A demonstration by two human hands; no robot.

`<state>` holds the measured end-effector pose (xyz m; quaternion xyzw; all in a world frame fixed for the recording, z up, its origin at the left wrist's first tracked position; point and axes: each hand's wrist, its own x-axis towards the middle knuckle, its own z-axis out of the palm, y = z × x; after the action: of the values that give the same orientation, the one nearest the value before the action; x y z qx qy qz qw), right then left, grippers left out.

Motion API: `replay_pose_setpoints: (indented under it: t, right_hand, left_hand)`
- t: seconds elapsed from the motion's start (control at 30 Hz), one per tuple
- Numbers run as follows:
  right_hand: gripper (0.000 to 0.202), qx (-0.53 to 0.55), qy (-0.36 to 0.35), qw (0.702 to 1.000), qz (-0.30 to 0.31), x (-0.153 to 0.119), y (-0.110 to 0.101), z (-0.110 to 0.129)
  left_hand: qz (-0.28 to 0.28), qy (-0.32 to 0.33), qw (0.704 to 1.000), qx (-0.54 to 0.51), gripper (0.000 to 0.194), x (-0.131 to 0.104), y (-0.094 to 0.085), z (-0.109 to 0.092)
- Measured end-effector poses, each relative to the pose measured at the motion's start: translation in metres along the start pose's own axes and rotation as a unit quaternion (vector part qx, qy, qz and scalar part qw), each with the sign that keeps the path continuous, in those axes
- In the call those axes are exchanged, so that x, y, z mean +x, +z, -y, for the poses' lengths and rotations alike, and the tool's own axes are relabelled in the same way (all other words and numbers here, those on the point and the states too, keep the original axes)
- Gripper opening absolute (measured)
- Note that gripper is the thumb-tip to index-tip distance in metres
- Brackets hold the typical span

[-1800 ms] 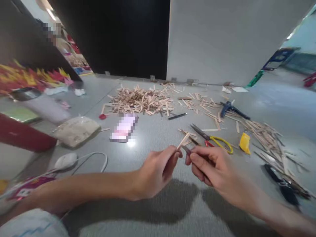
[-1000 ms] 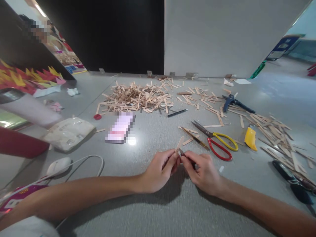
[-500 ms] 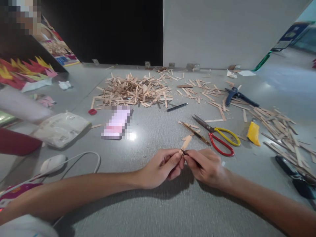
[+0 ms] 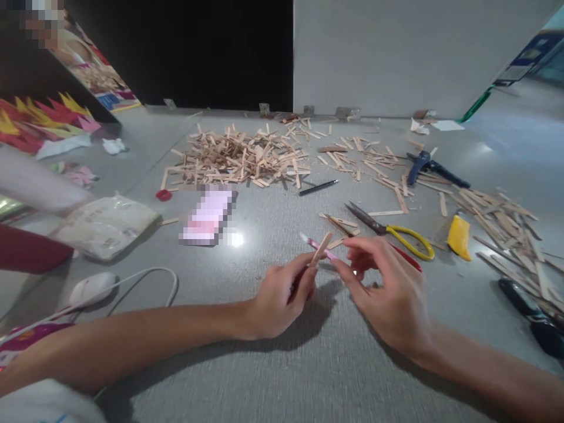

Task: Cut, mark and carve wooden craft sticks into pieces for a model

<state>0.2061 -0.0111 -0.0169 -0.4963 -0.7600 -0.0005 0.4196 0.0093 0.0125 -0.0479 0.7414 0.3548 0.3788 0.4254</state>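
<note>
My left hand point(image 4: 284, 288) is closed, pinching a short wooden craft stick point(image 4: 323, 247) that points up and to the right. A slim pink pen-like tool with a white tip point(image 4: 312, 241) crosses behind the stick; what holds it is unclear. My right hand point(image 4: 383, 288) is beside it with thumb and fingers apart, the thumb tip close to the tool's pink end. Just beyond the right hand lie scissors point(image 4: 374, 225) with one yellow and one red handle, the red one partly covered by the hand. A thin brown brush-like tool point(image 4: 339, 225) rests among loose sticks.
A heap of wooden sticks point(image 4: 238, 158) lies at the back, with more at right point(image 4: 506, 229). Around them are a black pen point(image 4: 318, 187), phone point(image 4: 209, 214), dark blue clippers point(image 4: 434, 168), yellow cutter point(image 4: 459, 236), plastic packet point(image 4: 110, 226) and white mouse point(image 4: 94, 288) with cable. Panels stand behind.
My right hand has come away from the stick and opened its fingers, now covering part of the scissors. The pink tool has come into sight between my hands. My left hand has shifted slightly left.
</note>
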Motion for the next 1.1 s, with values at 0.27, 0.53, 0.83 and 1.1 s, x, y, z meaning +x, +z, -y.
replay_pose_setpoints:
  t: [0.27,0.53,0.83,1.1]
  right_hand:
    - [0.041,0.090,-0.031,0.995,-0.035,-0.015,0.016,0.006]
    - [0.062,0.088,-0.055,0.994,-0.021,-0.019,0.014,0.004]
    - [0.045,0.169,0.050,0.984,-0.007,-0.018,0.018,0.007]
    - [0.039,0.176,0.126,0.976,0.016,-0.011,0.018,0.006]
  left_hand:
    - [-0.002,0.104,0.991,0.084,0.049,-0.009,0.004,0.009]
    - [-0.008,0.164,0.978,0.131,0.061,-0.011,0.008,0.014]
    - [0.039,0.183,0.963,0.192,0.077,-0.017,0.005,0.026]
    - [0.073,0.154,0.968,0.182,0.076,-0.020,0.002,0.028]
